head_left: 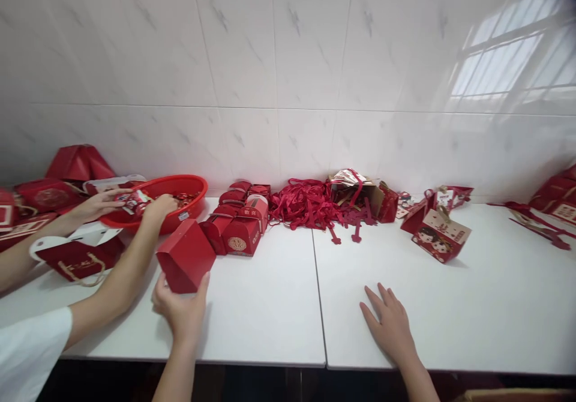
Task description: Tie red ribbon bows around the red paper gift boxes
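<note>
While left grip (pixel 180 315) holds box (pixel 186 257), right grip (pixel 390 328) splays.

White tables (pixel 265 312) along a tiled wall (pixel 306 72), bearing ribbons (pixel 308 204) and red boxes (pixel 237 228), suggest a workroom.

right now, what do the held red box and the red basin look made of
Held red box: probably coated card, fairly matte, judging by its flat panels and crisp folds. Red basin: likely plastic, slightly glossy, given its even colour and rounded rim.
</note>
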`<state>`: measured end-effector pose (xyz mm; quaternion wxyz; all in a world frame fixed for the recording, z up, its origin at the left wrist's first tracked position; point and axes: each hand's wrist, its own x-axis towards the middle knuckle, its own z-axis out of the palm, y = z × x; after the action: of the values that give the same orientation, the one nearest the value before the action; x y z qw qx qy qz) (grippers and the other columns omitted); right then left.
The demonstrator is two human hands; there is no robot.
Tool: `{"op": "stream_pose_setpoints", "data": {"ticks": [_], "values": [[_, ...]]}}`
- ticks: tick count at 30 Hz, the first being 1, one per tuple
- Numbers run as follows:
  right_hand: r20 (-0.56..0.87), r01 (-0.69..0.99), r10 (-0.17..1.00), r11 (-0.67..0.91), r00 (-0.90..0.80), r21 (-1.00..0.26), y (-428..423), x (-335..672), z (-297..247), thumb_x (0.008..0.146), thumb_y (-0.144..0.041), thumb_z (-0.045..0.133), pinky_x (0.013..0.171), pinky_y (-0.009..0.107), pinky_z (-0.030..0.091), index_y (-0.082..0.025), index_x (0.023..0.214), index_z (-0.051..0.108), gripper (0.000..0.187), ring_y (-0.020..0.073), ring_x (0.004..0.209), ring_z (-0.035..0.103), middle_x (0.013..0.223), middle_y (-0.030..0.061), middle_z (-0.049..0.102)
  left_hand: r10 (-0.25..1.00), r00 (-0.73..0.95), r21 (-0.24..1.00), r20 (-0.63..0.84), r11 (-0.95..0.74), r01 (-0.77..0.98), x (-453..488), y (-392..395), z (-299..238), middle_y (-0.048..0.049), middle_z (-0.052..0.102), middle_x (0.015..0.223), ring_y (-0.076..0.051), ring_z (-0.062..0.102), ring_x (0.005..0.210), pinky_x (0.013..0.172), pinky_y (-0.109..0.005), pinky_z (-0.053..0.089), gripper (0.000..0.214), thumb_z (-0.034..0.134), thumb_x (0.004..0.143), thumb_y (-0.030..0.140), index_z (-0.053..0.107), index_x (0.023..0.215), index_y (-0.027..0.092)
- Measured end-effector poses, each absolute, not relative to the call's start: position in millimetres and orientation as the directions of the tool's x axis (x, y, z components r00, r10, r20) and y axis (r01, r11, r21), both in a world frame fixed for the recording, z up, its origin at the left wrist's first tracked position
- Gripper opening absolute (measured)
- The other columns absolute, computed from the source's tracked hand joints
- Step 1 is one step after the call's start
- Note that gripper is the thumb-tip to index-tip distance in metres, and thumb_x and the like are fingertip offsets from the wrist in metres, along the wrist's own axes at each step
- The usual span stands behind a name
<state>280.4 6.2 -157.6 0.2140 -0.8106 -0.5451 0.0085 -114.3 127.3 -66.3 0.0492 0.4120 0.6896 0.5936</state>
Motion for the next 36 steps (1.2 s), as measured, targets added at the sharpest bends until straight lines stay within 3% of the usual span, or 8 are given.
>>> {"op": "stream_pose_setpoints", "data": {"ticks": [5,8,12,18,22,28,31,36], "values": [[0.26,0.887,0.88,-0.297,0.398,-0.353,7,283,-170,0.084,-0.05,0.038,0.102,0.053,0.033,-0.023,0.125,0.058,0.052,0.0347,0.134,0.03,0.141,0.0101,0.043,0.618,-0.733,0.883,0.285,0.128,0.452,-120,152,-60,-0.0273,0.022,0.146,-0.044,0.023,0.134,0.105,-0.059,0.026,0.113,0.078,0.055,0.045,0.017,0.143,0.009],[0.282,0.889,0.873,-0.292,0.399,-0.354,8,284,-172,0.083,-0.051,0.039,0.102,0.053,0.034,-0.024,0.123,0.059,0.052,0.0352,0.133,0.031,0.139,0.0098,0.044,0.582,-0.716,0.863,0.385,0.047,0.503,-131,162,-53,-0.0218,0.039,0.141,-0.04,0.032,0.131,0.105,-0.06,0.026,0.097,0.075,0.06,0.045,0.03,0.14,0.015],[0.28,0.887,0.869,-0.302,0.407,-0.35,9,282,-169,0.083,-0.049,0.039,0.101,0.052,0.034,-0.023,0.122,0.059,0.051,0.0352,0.132,0.033,0.139,0.0102,0.045,0.575,-0.697,0.892,0.427,-0.143,0.429,-143,166,-53,-0.0181,0.058,0.124,-0.031,0.058,0.11,0.096,-0.044,0.044,0.076,0.072,0.064,0.041,0.045,0.13,0.013],[0.283,0.875,0.861,-0.306,0.422,-0.374,9,276,-164,0.084,-0.047,0.041,0.102,0.052,0.033,-0.022,0.122,0.06,0.049,0.0348,0.132,0.032,0.139,0.0117,0.044,0.792,-0.544,0.933,0.277,-0.086,0.35,-115,124,-71,-0.0099,0.067,0.105,-0.03,0.062,0.098,0.09,-0.045,0.047,0.051,0.071,0.065,0.045,0.062,0.107,0.018],[0.243,0.805,0.85,-0.297,0.468,-0.513,28,280,-148,0.081,-0.041,0.047,0.094,0.051,0.042,-0.021,0.11,0.065,0.04,0.0343,0.119,0.048,0.123,0.0123,0.057,0.931,-0.334,0.983,0.148,-0.102,0.15,-70,94,-83,-0.0077,0.069,0.099,-0.027,0.064,0.092,0.079,-0.035,0.053,0.051,0.071,0.065,0.048,0.06,0.105,0.018],[0.356,0.635,0.77,-0.08,0.529,-0.769,114,306,-79,0.079,-0.045,0.047,0.083,0.04,0.05,-0.015,0.114,0.057,0.047,0.0276,0.104,0.059,0.114,0.0137,0.061,0.971,-0.132,0.979,0.201,-0.195,0.061,-15,82,-90,-0.0048,0.069,0.085,-0.024,0.066,0.079,0.069,-0.03,0.055,0.038,0.065,0.071,0.05,0.058,0.093,0.02],[0.385,0.668,0.761,-0.085,0.523,-0.74,174,318,-39,0.086,-0.039,0.04,0.084,0.035,0.048,-0.013,0.137,0.034,0.058,0.0228,0.101,0.06,0.114,0.0125,0.061,0.961,-0.125,0.968,0.246,-0.236,0.092,-6,81,-89,-0.0044,0.067,0.075,-0.024,0.065,0.069,0.061,-0.03,0.055,0.037,0.062,0.072,0.054,0.057,0.089,0.021],[0.372,0.771,0.775,-0.221,0.511,-0.598,254,333,-6,0.085,-0.034,0.049,0.09,0.043,0.041,-0.014,0.133,0.045,0.052,0.0327,0.115,0.047,0.128,0.0189,0.048,0.952,-0.134,0.958,0.276,-0.263,0.112,-2,80,-97,-0.006,0.068,0.077,-0.026,0.065,0.069,0.059,-0.034,0.055,0.036,0.06,0.073,0.055,0.056,0.091,0.024]]}}
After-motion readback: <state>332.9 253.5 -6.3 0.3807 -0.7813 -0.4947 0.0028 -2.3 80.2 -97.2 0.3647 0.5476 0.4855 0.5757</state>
